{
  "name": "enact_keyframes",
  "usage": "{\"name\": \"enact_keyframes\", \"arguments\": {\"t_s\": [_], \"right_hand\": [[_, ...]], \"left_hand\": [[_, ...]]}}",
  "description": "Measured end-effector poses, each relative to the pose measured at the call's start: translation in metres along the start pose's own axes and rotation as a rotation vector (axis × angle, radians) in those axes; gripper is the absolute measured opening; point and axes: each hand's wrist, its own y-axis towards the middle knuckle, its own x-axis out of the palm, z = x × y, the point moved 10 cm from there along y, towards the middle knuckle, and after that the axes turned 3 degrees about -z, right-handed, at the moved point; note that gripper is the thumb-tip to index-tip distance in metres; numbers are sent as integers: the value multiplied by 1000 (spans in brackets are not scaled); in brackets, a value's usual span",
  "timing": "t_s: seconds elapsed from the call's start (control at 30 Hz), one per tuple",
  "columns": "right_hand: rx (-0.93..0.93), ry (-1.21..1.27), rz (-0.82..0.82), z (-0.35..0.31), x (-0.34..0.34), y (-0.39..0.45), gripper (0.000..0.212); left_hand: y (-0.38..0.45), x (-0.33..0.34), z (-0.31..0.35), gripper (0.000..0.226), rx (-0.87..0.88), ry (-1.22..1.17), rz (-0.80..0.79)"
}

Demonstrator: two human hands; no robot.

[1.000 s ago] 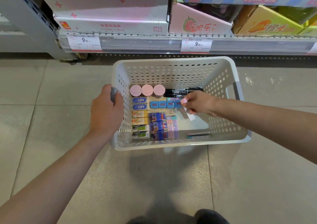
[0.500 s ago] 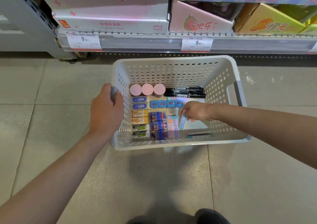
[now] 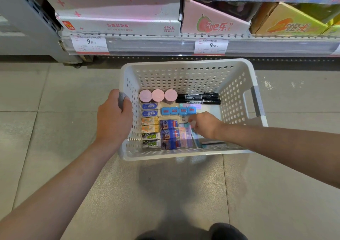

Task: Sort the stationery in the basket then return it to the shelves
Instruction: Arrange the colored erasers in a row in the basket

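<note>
- The white perforated basket is set on the tiled floor in front of the shelf, and its left handle is gripped by the left hand, with the fingers wrapped round it.
- Most of the stationery is already laid in rows on the basket bottom: three pink round caps, black markers, small blue items and boxed erasers in columns.
- A thin pale blue item is pinched by the curled fingers of the right hand, just beside the pastel column.
- One flat dark item near the front wall seems not yet sorted.
- The sorting is judged nearly finished; the return to the shelves is not yet begun.
</note>
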Motion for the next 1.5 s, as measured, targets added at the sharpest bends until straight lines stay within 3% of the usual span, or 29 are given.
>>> {"name": "enact_keyframes", "arguments": {"t_s": [0.3, 0.6, 0.8, 0.87, 1.13, 1.3, 1.43, 1.5], "right_hand": [[-81, -147, -11, -15, 5, -2, 41], [14, -236, 32, -5, 4, 0, 25], [-50, -175, 32, -8, 7, 2, 42], [-85, -139, -1, -10, 11, 2, 53], [-148, -194, -168, -20, 17, -3, 63], [-72, -297, -156, -5, -12, -11, 37], [-30, -416, -407, 12, 14, -24, 43], [-57, -389, -426, 12, 26, -24, 35]], "left_hand": [[1, 0, -1, 21, 6, 14, -2], [-1, 0, -1, 19, -9, 4, -11], [0, 0, 0, 18, -5, 3, -7], [0, 0, 0, 18, -5, 3, -6], [-1, 0, 1, 19, 1, 8, -6], [0, 0, -1, 17, -10, 9, -9], [0, 0, -1, 20, -10, -1, -3], [-1, 0, 0, 20, -6, -2, -6]]}}
